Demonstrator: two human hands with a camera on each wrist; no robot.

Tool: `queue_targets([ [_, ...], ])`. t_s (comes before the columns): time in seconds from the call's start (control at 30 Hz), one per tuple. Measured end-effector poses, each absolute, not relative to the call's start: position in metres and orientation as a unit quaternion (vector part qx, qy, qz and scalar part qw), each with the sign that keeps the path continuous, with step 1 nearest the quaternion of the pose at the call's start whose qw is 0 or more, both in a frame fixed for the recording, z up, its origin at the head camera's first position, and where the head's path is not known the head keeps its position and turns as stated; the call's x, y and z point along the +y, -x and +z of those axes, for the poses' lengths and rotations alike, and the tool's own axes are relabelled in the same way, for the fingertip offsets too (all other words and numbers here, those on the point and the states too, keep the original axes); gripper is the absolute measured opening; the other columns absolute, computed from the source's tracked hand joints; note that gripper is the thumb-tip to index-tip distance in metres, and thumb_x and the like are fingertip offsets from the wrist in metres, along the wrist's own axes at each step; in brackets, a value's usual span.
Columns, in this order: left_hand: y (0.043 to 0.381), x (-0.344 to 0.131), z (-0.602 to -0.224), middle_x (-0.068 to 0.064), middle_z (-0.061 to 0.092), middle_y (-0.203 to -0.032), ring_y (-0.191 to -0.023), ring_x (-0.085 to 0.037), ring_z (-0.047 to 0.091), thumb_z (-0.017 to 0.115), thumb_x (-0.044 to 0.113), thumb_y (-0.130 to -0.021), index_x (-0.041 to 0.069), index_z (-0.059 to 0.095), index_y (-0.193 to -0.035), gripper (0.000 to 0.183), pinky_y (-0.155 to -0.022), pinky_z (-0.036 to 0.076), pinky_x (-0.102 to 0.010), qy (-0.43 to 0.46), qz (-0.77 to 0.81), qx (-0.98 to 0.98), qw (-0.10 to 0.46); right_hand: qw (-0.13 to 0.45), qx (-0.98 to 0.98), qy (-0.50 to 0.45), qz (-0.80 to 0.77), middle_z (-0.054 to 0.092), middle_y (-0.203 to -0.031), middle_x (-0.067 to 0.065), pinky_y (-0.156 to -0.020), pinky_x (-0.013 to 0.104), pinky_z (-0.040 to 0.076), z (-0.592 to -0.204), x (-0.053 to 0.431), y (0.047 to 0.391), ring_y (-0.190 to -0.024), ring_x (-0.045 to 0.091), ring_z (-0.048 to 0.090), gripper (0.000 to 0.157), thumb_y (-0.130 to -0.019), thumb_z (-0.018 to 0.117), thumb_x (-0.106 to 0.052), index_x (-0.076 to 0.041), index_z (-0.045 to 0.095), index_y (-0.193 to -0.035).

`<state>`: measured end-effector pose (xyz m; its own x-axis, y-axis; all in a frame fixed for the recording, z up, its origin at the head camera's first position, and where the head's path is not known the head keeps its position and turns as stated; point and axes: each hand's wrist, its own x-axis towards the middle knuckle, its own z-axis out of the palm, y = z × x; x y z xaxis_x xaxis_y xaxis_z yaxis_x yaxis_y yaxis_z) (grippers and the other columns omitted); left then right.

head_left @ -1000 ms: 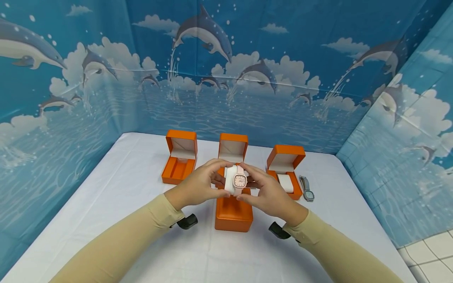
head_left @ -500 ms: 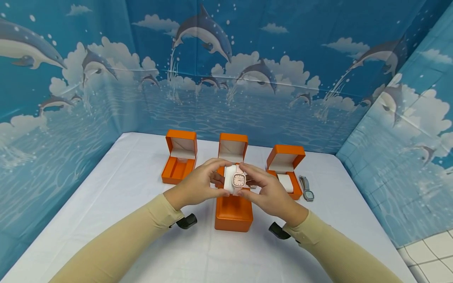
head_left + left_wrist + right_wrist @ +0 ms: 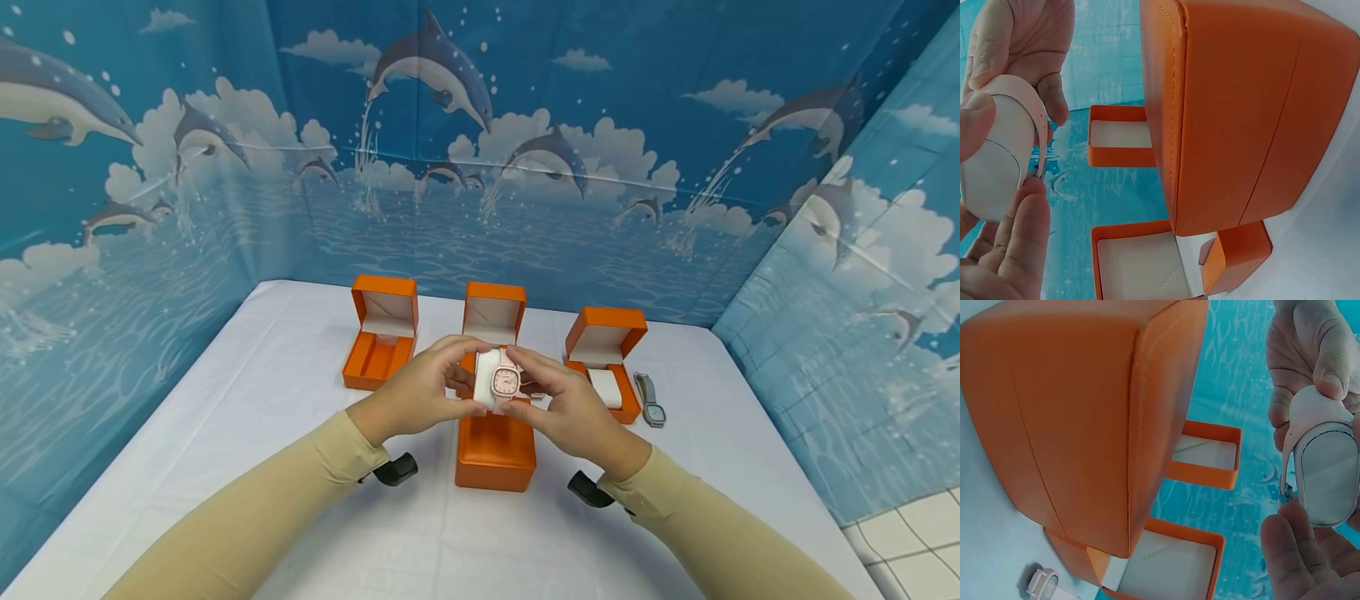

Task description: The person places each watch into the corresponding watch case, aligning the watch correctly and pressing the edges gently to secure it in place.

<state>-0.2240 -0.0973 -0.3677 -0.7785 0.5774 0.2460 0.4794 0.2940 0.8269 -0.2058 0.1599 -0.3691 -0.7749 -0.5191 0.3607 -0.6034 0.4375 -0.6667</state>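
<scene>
A pink watch (image 3: 506,382) sits round a white cushion (image 3: 485,379), its square dial turned up, over the middle boxes. My left hand (image 3: 429,385) grips the cushion's left end, thumb at the near side and fingers at the far side. On the other side my right hand (image 3: 576,410) holds the watch and cushion, its thumb at the near strap. In the left wrist view the pink strap (image 3: 1030,103) loops loosely round the cushion. Its buckle (image 3: 1285,493) hangs beneath, right at fingertips in the right wrist view.
A closed orange box (image 3: 495,461) stands below the hands. Behind them is an open orange box (image 3: 495,293), partly hidden. Another open box (image 3: 362,382) is at left. At right, an open box (image 3: 612,317) contains a white cushion (image 3: 604,389), with a grey watch (image 3: 651,402) beside it.
The pink watch has shifted slightly left along the cushion, together with the right thumb. The left hand is nearly still, and the boxes have not moved.
</scene>
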Motion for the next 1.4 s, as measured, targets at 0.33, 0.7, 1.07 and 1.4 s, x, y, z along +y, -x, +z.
queue_targets([
  [0.33, 0.2247, -0.0974, -0.3687, 0.001, 0.048, -0.152, -0.102, -0.01, 0.073, 0.086, 0.012, -0.089, 0.014, 0.048, -0.155, 0.076, -0.095, 0.062, -0.042, -0.327, 0.488, 0.808, 0.046, 0.054, -0.85, -0.327, 0.41, 0.046, -0.164, 0.011, -0.098, 0.038, 0.061, -0.371, 0.1585, 0.2063, -0.117, 0.024, 0.072, 0.078, -0.093, 0.081, -0.017, -0.009, 0.043, -0.161],
  [0.7, 0.2239, -0.0973, -0.3684, 0.0, 0.049, -0.151, -0.103, -0.01, 0.073, 0.086, 0.013, -0.089, 0.011, 0.047, -0.156, 0.077, -0.095, 0.062, -0.044, -0.324, 0.493, 0.806, 0.049, 0.058, -0.847, -0.33, 0.412, 0.051, -0.16, 0.011, -0.094, 0.04, 0.063, -0.3713, 0.1567, 0.2064, -0.11, 0.022, 0.072, 0.076, -0.094, 0.081, -0.017, -0.007, 0.045, -0.16],
  [1.07, 0.2248, -0.0981, -0.3676, 0.001, 0.05, -0.148, -0.103, -0.01, 0.072, 0.086, 0.013, -0.089, 0.01, 0.047, -0.156, 0.078, -0.095, 0.062, -0.038, -0.322, 0.489, 0.809, 0.046, 0.019, -0.858, -0.32, 0.402, 0.051, -0.159, 0.009, -0.098, 0.045, 0.061, -0.3692, 0.1602, 0.21, -0.114, 0.023, 0.069, 0.087, -0.091, 0.085, -0.019, -0.017, 0.038, -0.164],
  [1.4, 0.2243, -0.0983, -0.3679, 0.003, 0.05, -0.149, -0.103, -0.009, 0.073, 0.086, 0.014, -0.089, 0.018, 0.049, -0.155, 0.076, -0.096, 0.062, -0.04, -0.315, 0.488, 0.812, 0.052, 0.027, -0.867, -0.314, 0.387, 0.055, -0.153, 0.006, -0.098, 0.045, 0.061, -0.3693, 0.1587, 0.2096, -0.113, 0.022, 0.068, 0.085, -0.09, 0.086, -0.019, -0.017, 0.04, -0.163],
])
